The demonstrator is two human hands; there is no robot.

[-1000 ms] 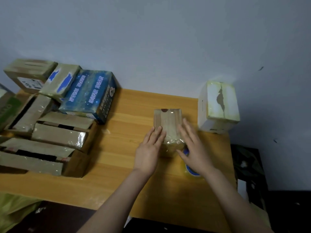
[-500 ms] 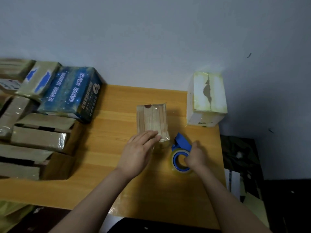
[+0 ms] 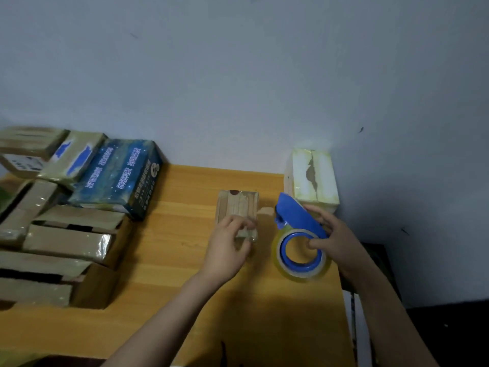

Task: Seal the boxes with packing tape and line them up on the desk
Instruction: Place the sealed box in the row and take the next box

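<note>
A small taped cardboard box (image 3: 237,205) lies flat in the middle of the wooden desk (image 3: 169,260). My left hand (image 3: 227,250) grips its near end, fingers curled over the top edge. To its right, my right hand (image 3: 333,242) holds a blue tape dispenser (image 3: 296,218) with a roll of clear packing tape (image 3: 301,256), lifted just above the desk beside the box. A white taped box (image 3: 312,178) stands at the desk's back right corner, behind the dispenser.
A pile of several cardboard boxes (image 3: 66,234), some with open flaps, fills the desk's left side, with a blue printed box (image 3: 119,176) leaning on top. The wall runs close behind. The desk's right edge is just under my right hand.
My right hand has lifted the tape dispenser up and to the right, beside the box. My left hand's fingers have curled onto the box's near end. The view has shifted left.
</note>
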